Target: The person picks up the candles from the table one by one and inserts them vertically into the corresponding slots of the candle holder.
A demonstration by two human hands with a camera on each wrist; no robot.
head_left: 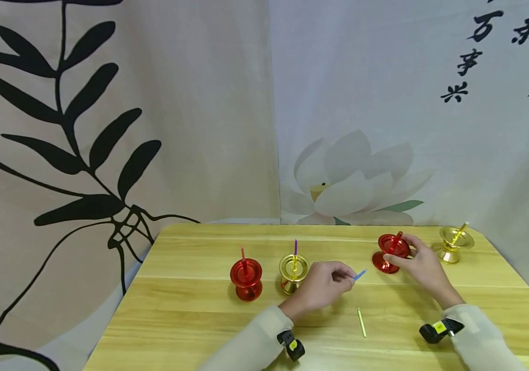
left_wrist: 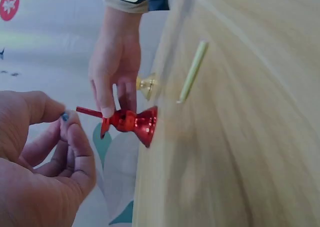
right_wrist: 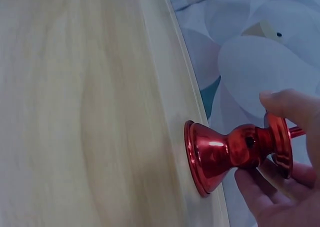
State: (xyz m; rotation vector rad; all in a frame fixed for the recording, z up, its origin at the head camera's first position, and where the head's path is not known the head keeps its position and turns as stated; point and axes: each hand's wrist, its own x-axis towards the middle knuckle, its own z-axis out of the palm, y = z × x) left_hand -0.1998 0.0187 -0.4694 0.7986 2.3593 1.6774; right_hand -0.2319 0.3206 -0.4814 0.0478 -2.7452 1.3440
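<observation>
My left hand (head_left: 322, 283) pinches a thin blue candle (head_left: 360, 274) between thumb and fingertips, above the middle of the table. In the left wrist view only the candle's dark blue end (left_wrist: 65, 116) shows at the fingertips. Farther right, my right hand (head_left: 424, 263) grips a shiny red candle holder (head_left: 394, 246) around its upper dish, thumb on one side and fingers on the other. From that dish rises a narrow red tube (left_wrist: 89, 111). A pale yellow-green candle (head_left: 362, 322) lies on the wood between the two forearms.
Left of my left hand stand a gold candle holder (head_left: 294, 268) with a purple candle and a red one (head_left: 246, 273) with a reddish candle. Another gold holder (head_left: 452, 245) stands beyond my right hand. A printed curtain (head_left: 218, 129) hangs behind the wooden table (head_left: 176, 309).
</observation>
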